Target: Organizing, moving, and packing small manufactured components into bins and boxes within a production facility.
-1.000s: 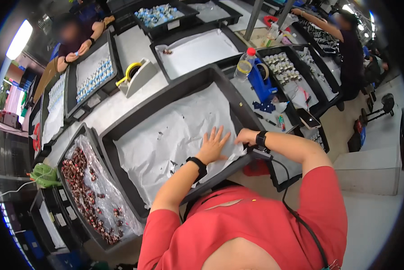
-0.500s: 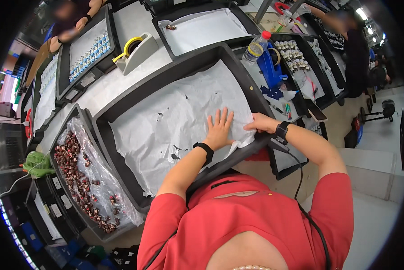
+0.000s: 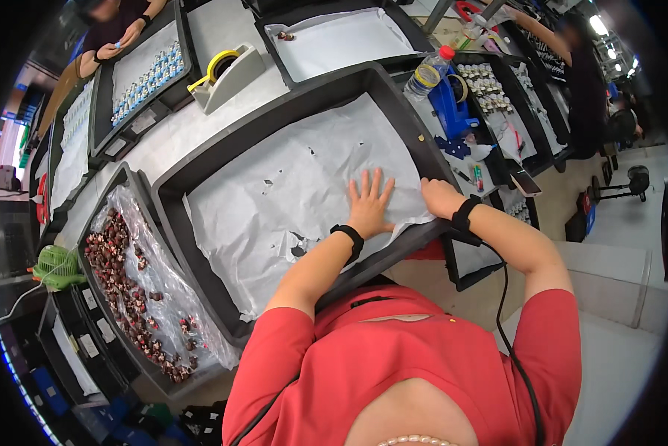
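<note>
A wrinkled, torn sheet of white paper (image 3: 233, 204) lines the large black tray (image 3: 263, 125) in front of me. My left hand (image 3: 369, 207) lies flat on it with the fingers spread, close to the tray's near right part. At the right corner of the tray, my right hand (image 3: 441, 198) is closed at the edge of the sheet, beside the tray wall. Its fingertips are partly hidden, but the paper's edge runs into them. Through several small tears in the sheet the dark tray floor shows.
Left of the tray stands a bin (image 3: 137, 186) of small brown-and-red pieces on clear plastic. Beyond are a tape dispenser (image 3: 230, 78), another paper-lined tray (image 3: 341, 41) and a bottle with a red cap (image 3: 429, 73). A co-worker's hands (image 3: 118, 41) are busy at far left.
My right hand has shifted slightly outward toward the tray's right corner, its fingers now curled at the paper's edge. My left hand remains flat, moved a little to the right. The sheet's right edge looks straighter.
</note>
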The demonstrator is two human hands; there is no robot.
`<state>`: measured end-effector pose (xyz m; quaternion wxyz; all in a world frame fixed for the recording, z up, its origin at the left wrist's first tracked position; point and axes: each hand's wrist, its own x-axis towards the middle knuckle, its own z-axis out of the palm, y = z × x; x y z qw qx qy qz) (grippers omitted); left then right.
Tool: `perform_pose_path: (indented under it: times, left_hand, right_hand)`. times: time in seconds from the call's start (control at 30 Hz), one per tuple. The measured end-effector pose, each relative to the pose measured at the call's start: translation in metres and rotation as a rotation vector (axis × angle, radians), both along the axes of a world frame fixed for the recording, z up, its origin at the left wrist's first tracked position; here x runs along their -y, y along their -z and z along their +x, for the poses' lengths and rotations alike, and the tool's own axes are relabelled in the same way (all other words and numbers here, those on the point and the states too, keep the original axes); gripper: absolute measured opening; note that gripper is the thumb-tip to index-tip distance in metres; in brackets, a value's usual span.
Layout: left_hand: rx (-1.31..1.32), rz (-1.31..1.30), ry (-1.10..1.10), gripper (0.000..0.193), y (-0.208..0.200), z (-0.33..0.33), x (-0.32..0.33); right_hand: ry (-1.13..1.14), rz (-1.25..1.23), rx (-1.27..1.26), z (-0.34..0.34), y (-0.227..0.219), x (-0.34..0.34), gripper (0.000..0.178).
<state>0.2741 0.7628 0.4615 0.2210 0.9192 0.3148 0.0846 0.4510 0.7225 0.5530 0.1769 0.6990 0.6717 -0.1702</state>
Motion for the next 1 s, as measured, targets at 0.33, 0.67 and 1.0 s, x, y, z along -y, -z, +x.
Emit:
perform_pose_path:
  times: [0.33, 0.67, 1.0]
  left_hand:
    - [0.086, 0.088, 0.093, 0.090, 0.004, 0.004, -0.001]
    - [0.055, 0.034, 0.121, 0.078, 0.003, -0.011, -0.001]
    - [-0.112, 0.122, -0.822, 0.066, 0.003, -0.145, -0.073]
  right_hand:
    - [-0.100, -0.112, -0.317, -0.007, 0.004, -0.042, 0.043]
    - [-0.102, 0.154, -0.246, -0.029, 0.079, -0.128, 0.079]
    - [-0.010, 0.358, -0.363, -0.028, 0.081, -0.139, 0.079]
